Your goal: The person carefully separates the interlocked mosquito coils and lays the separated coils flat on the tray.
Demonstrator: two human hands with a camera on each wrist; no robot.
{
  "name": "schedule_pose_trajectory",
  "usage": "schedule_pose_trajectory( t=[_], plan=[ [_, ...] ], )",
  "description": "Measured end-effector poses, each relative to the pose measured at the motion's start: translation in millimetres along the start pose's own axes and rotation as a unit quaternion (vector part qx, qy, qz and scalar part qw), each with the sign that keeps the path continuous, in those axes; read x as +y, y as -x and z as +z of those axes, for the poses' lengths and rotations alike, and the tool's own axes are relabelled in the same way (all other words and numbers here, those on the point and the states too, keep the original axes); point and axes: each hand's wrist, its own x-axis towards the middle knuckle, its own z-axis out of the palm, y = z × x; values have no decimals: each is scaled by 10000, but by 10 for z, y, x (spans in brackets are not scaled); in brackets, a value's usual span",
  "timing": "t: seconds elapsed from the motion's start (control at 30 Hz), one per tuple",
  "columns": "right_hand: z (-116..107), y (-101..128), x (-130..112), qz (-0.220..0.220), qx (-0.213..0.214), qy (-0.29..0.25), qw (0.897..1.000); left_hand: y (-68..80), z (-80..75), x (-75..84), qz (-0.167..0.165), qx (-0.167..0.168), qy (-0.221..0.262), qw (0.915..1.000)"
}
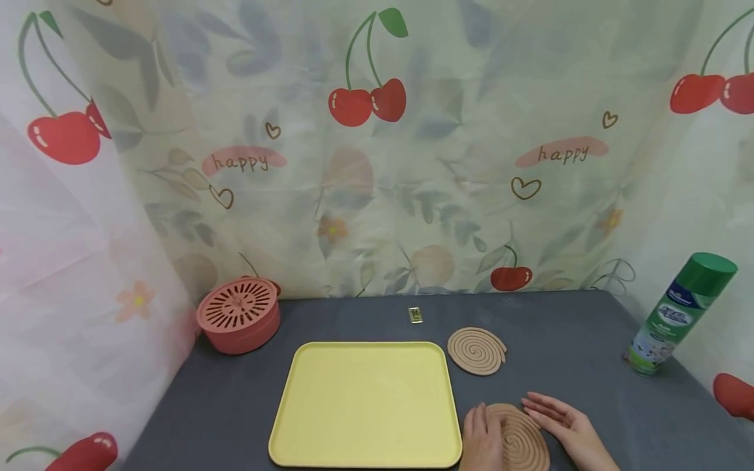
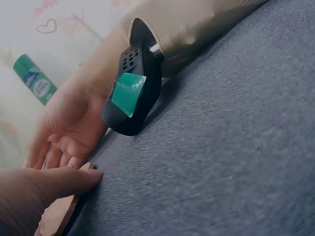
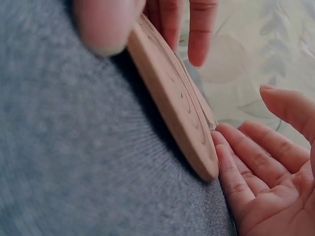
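A brown mosquito coil (image 1: 518,445) lies flat on the dark table at the front, right of the yellow tray (image 1: 365,405). My left hand (image 1: 484,439) rests at its left side, fingers fairly straight; in the left wrist view the thumb (image 2: 74,181) is at the coil's edge. On the opposite side my right hand (image 1: 571,433) has its fingers extended, with the fingertips touching or close to the rim of the coil (image 3: 172,108). Farther back lies a second mosquito coil (image 1: 476,351), apart from both hands.
A pink slotted round box (image 1: 238,317) stands at the back left. A green spray can (image 1: 677,317) is on the right side. A small gold tag (image 1: 415,315) lies behind the tray. Patterned curtains (image 1: 377,163) enclose the table's back and sides.
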Motion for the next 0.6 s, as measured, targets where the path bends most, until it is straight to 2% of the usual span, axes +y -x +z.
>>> schedule_pose_trajectory(
  t=[0.1, 0.13, 0.2, 0.37, 0.53, 0.6],
  plan=[
    [-3, 7, 1, -12, -61, 21, 10000, 28, 84, -8, 415, 857, -357, 9948],
    [-8, 7, 3, -33, -116, 20, 9999, 35, 98, -10, 464, 983, -361, 9934],
    [-23, 5, 11, -99, -242, -19, 9997, 44, 96, -16, 505, 934, -195, 9942],
    [-94, -14, 42, -280, -683, -181, 9971, 47, 29, -14, 374, 275, 476, 9978],
    [-177, -24, 79, -276, -867, -158, 9957, 48, 12, -20, 940, 365, 354, 9943],
    [-197, -27, 86, -279, -911, -97, 9954, 61, -5, -32, 1126, 305, 296, 9927]
  ],
)
